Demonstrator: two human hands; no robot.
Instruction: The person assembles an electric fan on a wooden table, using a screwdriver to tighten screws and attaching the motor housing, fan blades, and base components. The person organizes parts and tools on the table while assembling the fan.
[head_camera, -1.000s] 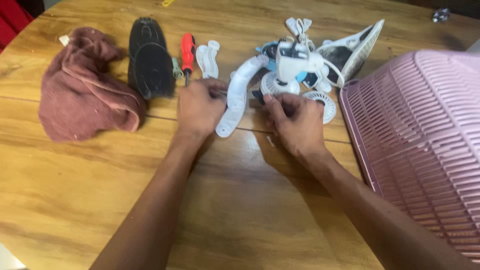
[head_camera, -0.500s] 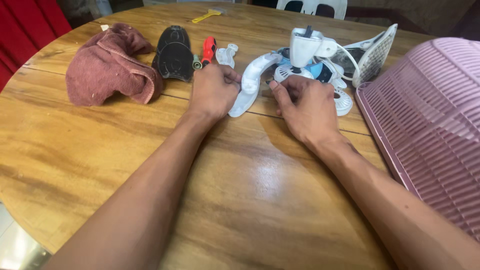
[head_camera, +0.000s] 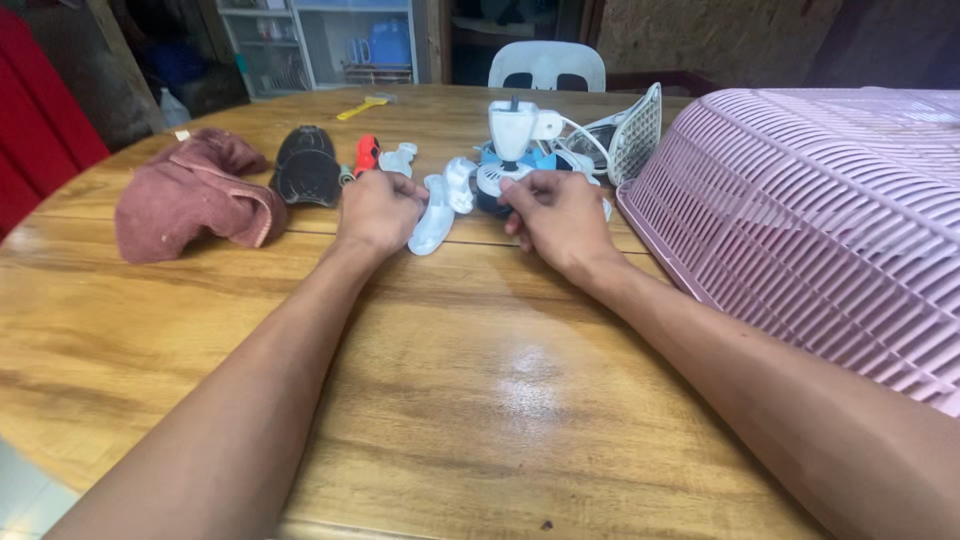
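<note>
White curved plastic piece (head_camera: 436, 218) pinched by left hand (head_camera: 375, 212) fingers (head_camera: 408, 190).

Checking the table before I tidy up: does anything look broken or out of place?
Yes. A small appliance lies in pieces: white shells, a black cover and a perforated plate are scattered about. The pink basket lies upside down. The left hand holds a curved white shell.

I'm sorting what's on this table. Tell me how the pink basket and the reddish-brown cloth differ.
The pink basket is rigid slatted plastic, while the reddish-brown cloth is soft and crumpled. The basket lies upturned at the right of the wooden table and is far bigger; the cloth sits bunched at the left beside a black shell piece. Both rest on the table, and neither hand touches them.
</note>
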